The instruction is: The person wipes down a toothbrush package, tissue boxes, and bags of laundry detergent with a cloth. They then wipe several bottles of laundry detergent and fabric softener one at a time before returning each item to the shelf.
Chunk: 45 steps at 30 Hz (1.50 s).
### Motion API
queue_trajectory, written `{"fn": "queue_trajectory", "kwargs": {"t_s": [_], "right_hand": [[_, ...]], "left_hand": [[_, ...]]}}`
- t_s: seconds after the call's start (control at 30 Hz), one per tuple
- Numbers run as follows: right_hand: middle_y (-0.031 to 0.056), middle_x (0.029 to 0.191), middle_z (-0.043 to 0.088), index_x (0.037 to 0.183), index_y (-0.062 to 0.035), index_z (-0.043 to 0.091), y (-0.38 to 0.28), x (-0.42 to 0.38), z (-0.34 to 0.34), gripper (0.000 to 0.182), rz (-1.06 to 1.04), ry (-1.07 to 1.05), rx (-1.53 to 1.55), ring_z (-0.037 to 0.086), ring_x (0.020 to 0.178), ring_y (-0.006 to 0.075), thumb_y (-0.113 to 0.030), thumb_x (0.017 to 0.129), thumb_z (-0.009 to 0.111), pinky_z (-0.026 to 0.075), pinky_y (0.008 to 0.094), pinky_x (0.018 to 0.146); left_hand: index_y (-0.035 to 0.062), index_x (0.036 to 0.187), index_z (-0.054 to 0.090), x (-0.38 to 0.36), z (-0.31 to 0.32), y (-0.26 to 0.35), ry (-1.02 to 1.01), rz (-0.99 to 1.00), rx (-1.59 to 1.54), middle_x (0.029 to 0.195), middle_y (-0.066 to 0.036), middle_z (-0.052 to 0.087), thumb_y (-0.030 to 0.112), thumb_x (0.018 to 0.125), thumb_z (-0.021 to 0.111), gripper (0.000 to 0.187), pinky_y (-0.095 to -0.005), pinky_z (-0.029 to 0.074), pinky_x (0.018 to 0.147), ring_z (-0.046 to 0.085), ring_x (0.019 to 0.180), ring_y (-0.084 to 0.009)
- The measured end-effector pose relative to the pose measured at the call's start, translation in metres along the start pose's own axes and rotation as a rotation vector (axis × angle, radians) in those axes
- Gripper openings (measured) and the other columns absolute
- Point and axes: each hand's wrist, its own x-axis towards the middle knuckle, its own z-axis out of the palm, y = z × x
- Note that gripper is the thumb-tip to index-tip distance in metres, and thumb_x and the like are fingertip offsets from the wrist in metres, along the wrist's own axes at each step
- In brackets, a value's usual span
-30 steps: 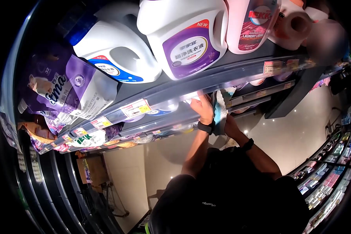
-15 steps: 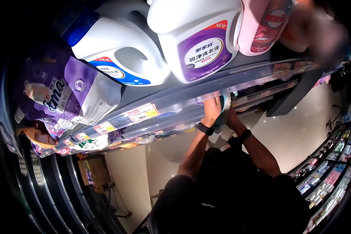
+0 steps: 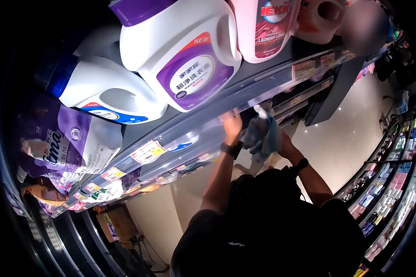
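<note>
My right hand [image 3: 285, 144] grips a crumpled blue-grey cloth [image 3: 262, 133] with a whitish end, hanging in front of the shelves. My left hand [image 3: 232, 125], with a dark band on its wrist, reaches up to the shelf front, left of the cloth. Its fingertips pass behind the clear price strip [image 3: 203, 125], so what they touch, if anything, is hidden. Above the strip stands a white laundry detergent jug [image 3: 194, 87] with a purple label. Left of it is a white jug with a blue label [image 3: 125, 99].
A purple softener pouch [image 3: 78, 138] stands at the shelf's left end. A pink laundry liquid bottle [image 3: 266, 32] stands right of the jugs. A dark shelf post [image 3: 333, 97] rises at the right. Stocked shelves [image 3: 388, 198] line the far right, across the pale floor [image 3: 351, 138].
My hands have moved apart; the left one now reaches to the shelf while the right keeps the cloth, which shows more fully. The view has shifted, with the jugs now farther left.
</note>
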Motion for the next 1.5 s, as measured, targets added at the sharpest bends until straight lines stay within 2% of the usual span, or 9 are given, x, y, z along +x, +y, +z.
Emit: {"fn": "queue_trajectory", "kwargs": {"t_s": [0.17,0.37,0.77,0.8,0.87,1.1,1.17,1.3,1.5], "right_hand": [[0.0092,0.129,0.048,0.139,-0.0048,0.03,-0.029,-0.036,-0.015,0.051,-0.019,0.016,0.032,0.05,0.113,0.0198,-0.033,0.098,0.04,0.044,0.0342,0.095],[0.0097,0.122,0.052,0.135,-0.0027,0.036,-0.041,-0.044,-0.086,0.047,-0.1,-0.011,0.139,0.055,0.105,0.0192,-0.03,0.097,0.041,0.047,0.0327,0.09],[0.0082,0.131,0.046,0.138,-0.0054,0.033,-0.089,-0.01,-0.234,0.046,-0.007,-0.044,0.112,0.048,0.116,0.0202,-0.031,0.099,0.034,0.041,0.0334,0.098],[0.0073,0.13,0.047,0.137,-0.0055,0.034,-0.102,-0.016,-0.236,0.043,-0.256,-0.07,-0.692,0.047,0.117,0.0186,-0.024,0.098,0.039,0.04,0.0332,0.098],[0.0073,0.13,0.047,0.137,-0.0055,0.034,-0.114,-0.012,-0.256,0.043,-0.356,-0.123,-0.835,0.047,0.117,0.0182,-0.021,0.097,0.04,0.039,0.0331,0.098],[0.0074,0.129,0.047,0.137,-0.0053,0.034,-0.127,-0.009,-0.32,0.043,0.152,-0.125,0.294,0.046,0.117,0.017,-0.014,0.095,0.044,0.039,0.033,0.098],[0.0074,0.129,0.047,0.136,-0.0052,0.035,-0.126,-0.01,-0.337,0.044,0.204,-0.139,0.366,0.046,0.117,0.0167,-0.011,0.095,0.045,0.039,0.0329,0.098],[0.009,0.138,0.04,0.14,-0.008,0.03,-0.108,-0.007,-0.371,0.051,-0.01,-0.229,-0.15,0.043,0.123,0.0256,-0.036,0.098,0.031,0.038,0.0384,0.102],[0.0099,0.139,0.038,0.138,-0.0074,0.032,-0.136,-0.018,-0.347,0.05,0.304,-0.079,0.27,0.043,0.123,0.0271,-0.028,0.094,0.045,0.039,0.0401,0.1]], "left_hand": [[-0.0039,0.081,0.054,0.002,0.012,-0.009,0.292,0.178,0.07,0.065,-0.011,0.052,0.024,0.093,0.053,0.031,-0.0349,0.041,0.055,0.049,0.059,-0.02],[-0.0024,0.108,0.053,-0.047,0.009,0.047,0.503,0.202,0.153,0.093,-0.013,0.06,0.022,0.09,0.057,0.03,-0.0354,0.044,0.082,0.058,0.09,-0.0239],[-0.002,0.137,0.034,-0.047,0.13,0.142,0.003,0.12,-0.235,0.135,-0.023,0.043,0.005,0.081,0.055,0.06,-0.0356,0.038,0.099,0.045,0.123,-0.0316],[-0.004,0.14,0.025,-0.041,0.143,0.142,0.01,0.124,-0.201,0.141,-0.022,0.035,0.004,0.084,0.053,0.063,-0.0342,0.038,0.1,0.041,0.126,-0.027],[-0.0039,0.14,0.023,-0.032,0.168,0.146,0.101,-0.026,-0.523,0.142,-0.019,0.033,0.004,0.086,0.051,0.062,-0.0326,0.038,0.099,0.04,0.124,-0.0224],[0.0019,0.122,0.048,0.013,0.205,0.14,0.357,0.014,-0.604,0.116,-0.006,0.052,0.019,0.093,0.049,0.034,-0.0341,0.036,0.095,0.046,0.111,-0.0182],[0.0007,0.114,0.051,0.021,0.21,0.149,0.439,-0.103,-0.851,0.114,-0.008,0.052,0.021,0.092,0.051,0.03,-0.0341,0.04,0.09,0.048,0.108,-0.0194],[-0.0008,0.103,0.051,0.014,0.213,0.149,0.626,-0.145,-0.205,0.098,-0.009,0.056,0.028,0.095,0.048,0.03,-0.0311,0.042,0.081,0.051,0.093,-0.0153],[0.003,0.081,0.048,0.005,0.212,0.166,0.923,0.001,-0.703,0.074,-0.001,0.049,0.029,0.098,0.044,0.031,-0.0222,0.037,0.059,0.043,0.066,-0.0074]]}}
